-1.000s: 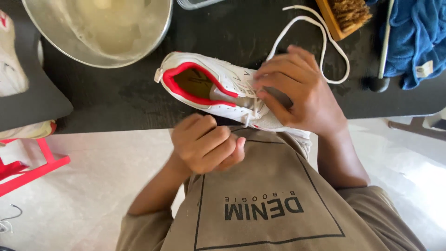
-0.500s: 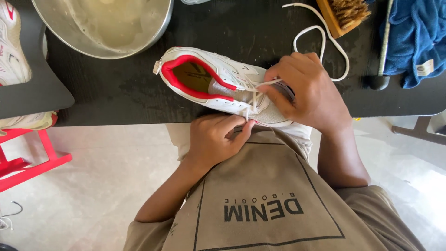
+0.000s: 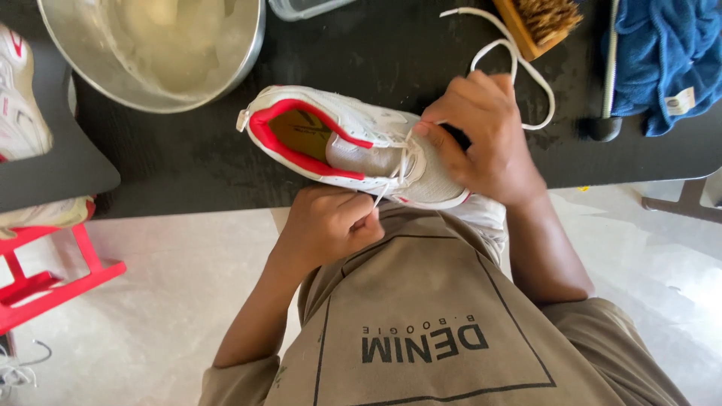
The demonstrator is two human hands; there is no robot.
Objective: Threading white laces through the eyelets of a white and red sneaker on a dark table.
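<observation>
1. Sneaker [image 3: 353, 143], white with red lining, is lying on its side at the tabletop [image 3: 188, 165] edge, below the metal bowl [image 3: 150, 45].
2. I am seeing my left hand [image 3: 327, 225] pinching the lace [image 3: 391, 177] in a closed grip, just below the sneaker.
3. My right hand [image 3: 481, 135] is clasping the sneaker's toe end.
4. Lacing is looking partly done: a long loose end is trailing right of the sneaker toward the brush [image 3: 541, 22].

Shoe [image 3: 353, 143] on table [image 3: 188, 165], bowl [image 3: 150, 49] behind

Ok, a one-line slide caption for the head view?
Left hand pulls a white lace on a white-and-red sneaker steadied by the right hand.
</observation>
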